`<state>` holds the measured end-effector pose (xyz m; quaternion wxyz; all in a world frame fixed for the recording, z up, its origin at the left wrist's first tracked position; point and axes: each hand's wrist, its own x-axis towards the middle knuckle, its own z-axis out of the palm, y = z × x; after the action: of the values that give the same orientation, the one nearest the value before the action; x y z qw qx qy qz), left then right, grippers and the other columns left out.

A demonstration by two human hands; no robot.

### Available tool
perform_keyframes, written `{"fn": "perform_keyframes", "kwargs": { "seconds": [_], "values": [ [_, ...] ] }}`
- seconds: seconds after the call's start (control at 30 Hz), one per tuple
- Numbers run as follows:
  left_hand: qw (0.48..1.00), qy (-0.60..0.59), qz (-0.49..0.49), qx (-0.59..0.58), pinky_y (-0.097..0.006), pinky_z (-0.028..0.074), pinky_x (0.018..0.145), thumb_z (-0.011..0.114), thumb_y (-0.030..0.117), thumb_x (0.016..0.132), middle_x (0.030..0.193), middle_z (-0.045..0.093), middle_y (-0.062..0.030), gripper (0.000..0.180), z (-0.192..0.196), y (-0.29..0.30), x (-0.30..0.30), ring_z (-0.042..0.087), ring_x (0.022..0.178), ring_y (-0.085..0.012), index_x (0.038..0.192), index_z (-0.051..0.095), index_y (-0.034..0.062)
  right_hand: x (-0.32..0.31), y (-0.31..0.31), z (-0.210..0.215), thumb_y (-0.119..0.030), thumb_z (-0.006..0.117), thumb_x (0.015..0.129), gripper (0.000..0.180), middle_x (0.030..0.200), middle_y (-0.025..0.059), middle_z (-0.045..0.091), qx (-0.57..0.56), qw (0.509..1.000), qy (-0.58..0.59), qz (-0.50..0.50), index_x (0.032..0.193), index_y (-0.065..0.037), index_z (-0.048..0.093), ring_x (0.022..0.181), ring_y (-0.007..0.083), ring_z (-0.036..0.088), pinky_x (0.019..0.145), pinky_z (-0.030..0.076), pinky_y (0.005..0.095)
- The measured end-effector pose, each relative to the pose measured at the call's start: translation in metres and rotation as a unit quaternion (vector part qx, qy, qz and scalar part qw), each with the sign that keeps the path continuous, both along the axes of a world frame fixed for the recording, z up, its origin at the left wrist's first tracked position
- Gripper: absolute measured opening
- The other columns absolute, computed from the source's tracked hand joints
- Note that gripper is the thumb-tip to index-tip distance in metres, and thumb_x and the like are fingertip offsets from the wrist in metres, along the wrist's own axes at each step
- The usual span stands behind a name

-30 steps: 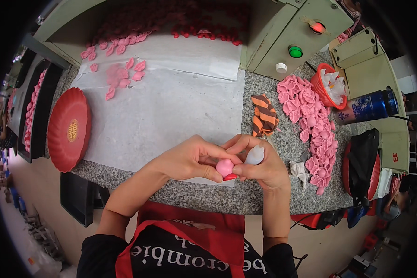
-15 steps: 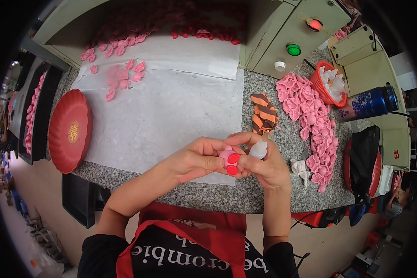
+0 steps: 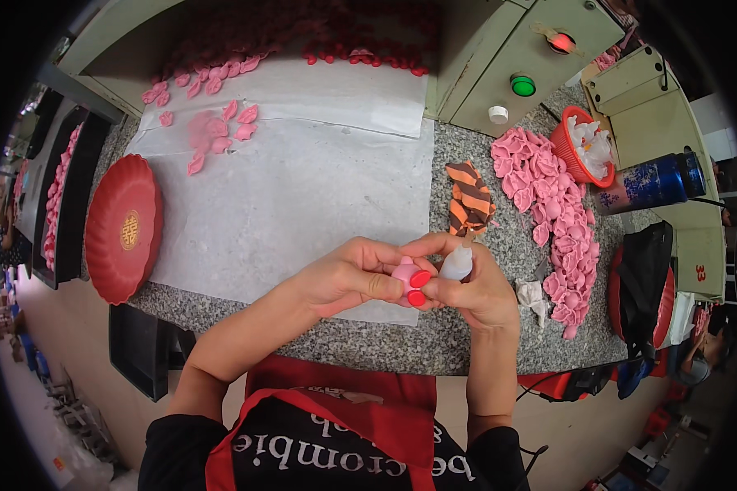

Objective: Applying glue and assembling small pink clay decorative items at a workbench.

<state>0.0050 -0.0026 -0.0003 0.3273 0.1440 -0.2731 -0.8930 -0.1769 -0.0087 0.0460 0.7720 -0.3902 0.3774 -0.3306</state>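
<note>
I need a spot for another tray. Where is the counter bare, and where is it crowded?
Free: the middle of the white plastic sheet, between the round red plate and the striped orange-brown wrapper. Crowded: the heap of pink moulded pieces at right, and the scattered pink pieces at the sheet's far left corner.

a speckled grey granite counter (image 3: 360,344) fronts pale green machine housings (image 3: 499,57) above a tan floor (image 3: 65,327).

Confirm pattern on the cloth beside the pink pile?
Orange and dark brown stripes on the cloth; head view.
</note>
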Motion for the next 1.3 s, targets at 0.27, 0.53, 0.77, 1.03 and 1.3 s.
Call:
{"fn": "perform_keyframes", "kwargs": {
  "seconds": [0.27,0.53,0.77,1.03,1.3],
  "values": [
    [0.997,-0.007,-0.029,0.073,-0.039,0.042,0.088,0.064,0.006,0.07,0.102,0.056,-0.0171,0.042,-0.002,0.001,0.001,0.055,0.097,-0.029,0.106,0.05,-0.0098,-0.001,-0.002,-0.008,0.004,0.065,0.063,0.031,0.081,0.0084,0.059,-0.039,0.999,0.013,0.003,0.093,0.004,0.057,0.07,0.0126,0.058,0.056,0.051,0.0236],
    [1.0,0.005,0.026,0.002,-0.04,0.038,0.09,0.066,0.017,0.071,0.11,0.052,-0.0104,0.038,0.0,0.003,-0.003,0.054,0.096,-0.0222,0.102,0.053,-0.0019,0.001,0.001,0.0,0.002,0.067,0.063,0.032,0.079,0.0044,0.057,-0.024,0.998,0.008,-0.049,0.093,0.003,0.056,0.067,0.0074,0.053,0.06,0.043,0.018],
    [0.974,0.178,0.126,0.067,-0.032,0.029,0.094,0.064,0.023,0.075,0.097,0.047,-0.0021,0.035,0.001,-0.004,-0.008,0.043,0.097,-0.0135,0.101,0.046,0.0087,0.029,0.025,-0.007,0.014,0.058,0.066,0.027,0.092,0.0108,0.052,-0.332,0.912,0.105,-0.217,0.089,0.004,0.047,0.07,0.0132,0.058,0.062,0.047,0.022],
    [0.971,0.164,0.151,0.086,-0.027,0.031,0.084,0.065,0.028,0.074,0.095,0.047,0.0015,0.035,0.006,0.004,-0.016,0.042,0.094,-0.0117,0.099,0.046,0.012,0.044,0.027,-0.018,0.013,0.061,0.068,0.025,0.089,0.0124,0.055,-0.429,0.842,0.197,-0.262,0.085,0.001,0.048,0.074,0.0112,0.058,0.062,0.047,0.019],
    [0.969,0.173,0.162,0.066,-0.029,0.029,0.085,0.065,0.03,0.073,0.097,0.047,0.0031,0.036,0.001,0.005,-0.016,0.042,0.094,-0.0105,0.099,0.046,0.0131,0.049,0.027,-0.018,0.014,0.06,0.067,0.024,0.086,0.0115,0.056,-0.417,0.841,0.194,-0.285,0.085,0.001,0.049,0.072,0.0115,0.058,0.063,0.047,0.0199]
  ]
}}
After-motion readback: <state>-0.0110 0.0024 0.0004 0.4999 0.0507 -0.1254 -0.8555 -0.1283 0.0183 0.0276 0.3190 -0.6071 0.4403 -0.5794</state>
